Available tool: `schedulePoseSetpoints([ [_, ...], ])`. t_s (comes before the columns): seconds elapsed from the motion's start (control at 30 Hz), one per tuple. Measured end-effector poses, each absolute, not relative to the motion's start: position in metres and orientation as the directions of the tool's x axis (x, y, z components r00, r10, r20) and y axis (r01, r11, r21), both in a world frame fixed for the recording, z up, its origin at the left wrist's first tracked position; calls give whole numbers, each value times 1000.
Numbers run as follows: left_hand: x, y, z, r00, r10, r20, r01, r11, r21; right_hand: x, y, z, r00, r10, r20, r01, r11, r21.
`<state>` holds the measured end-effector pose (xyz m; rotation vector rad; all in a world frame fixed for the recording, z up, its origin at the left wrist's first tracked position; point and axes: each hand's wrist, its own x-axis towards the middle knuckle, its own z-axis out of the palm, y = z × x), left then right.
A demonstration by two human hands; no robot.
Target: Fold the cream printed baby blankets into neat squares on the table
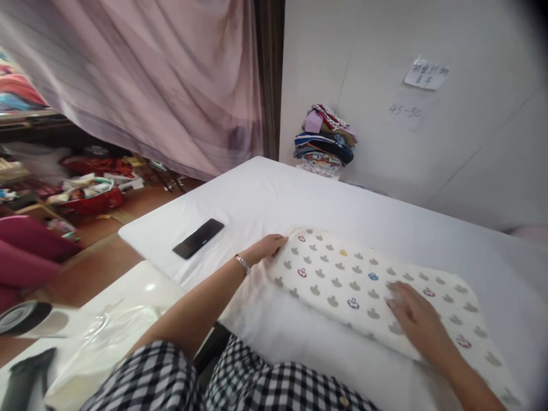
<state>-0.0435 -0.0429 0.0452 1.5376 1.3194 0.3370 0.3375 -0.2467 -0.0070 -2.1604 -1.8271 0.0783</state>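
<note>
A long folded white cloth [325, 274] lies across the white-covered table in front of me. It is printed with grey bunny-like shapes, and a few are outlined in red, yellow, blue or purple. At its left end, my left hand [272, 246] pinches the edge near the rounded corner; a silver bracelet is on that wrist. Over the middle of the cloth, my right hand [413, 314] rests with its fingers stretched out, a little smeared by motion. The underside of the cloth is hidden.
A black phone [198, 238] lies on the white table cover [274, 194] to the left. A stack of folded clothes [325, 140] stands by the wall. Clear plastic [124, 325] covers a surface at lower left. A pink curtain [180, 74] hangs behind.
</note>
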Motion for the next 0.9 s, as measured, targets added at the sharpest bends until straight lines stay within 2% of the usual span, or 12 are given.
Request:
schedulePoseSetpoints([
  [0.07,-52,-61,40,326,876,-355,522,146,840,325,-249,-18,124,976,181,965,-77,-249],
  [0.13,-56,-82,36,284,921,-267,535,79,841,325,-249,-26,132,968,214,969,-80,-233],
  [0.23,-52,-115,33,264,964,-41,604,-131,786,332,-247,-27,149,969,199,970,-104,-218],
  [0.3,-44,-133,31,316,943,99,621,-285,730,333,-244,-23,160,972,173,968,-120,-219],
  [0.4,-33,-145,29,415,887,203,587,-431,685,319,-236,-18,140,976,168,964,-96,-248],
  [0.5,-32,-137,27,365,914,176,567,-368,737,298,-230,-21,57,975,213,970,-3,-245],
  [0.6,-42,-121,27,252,967,-23,580,-132,804,284,-228,-29,4,957,291,981,53,-188],
  [0.7,-53,-109,30,243,952,-188,533,31,846,283,-229,-33,-18,944,329,986,72,-153],
  [0.8,-57,-106,31,249,947,-204,522,46,851,285,-230,-33,-27,938,345,986,81,-143],
  [0.9,-51,-109,30,237,964,-125,680,-73,729,284,-230,-31,-25,933,358,986,81,-144],
])
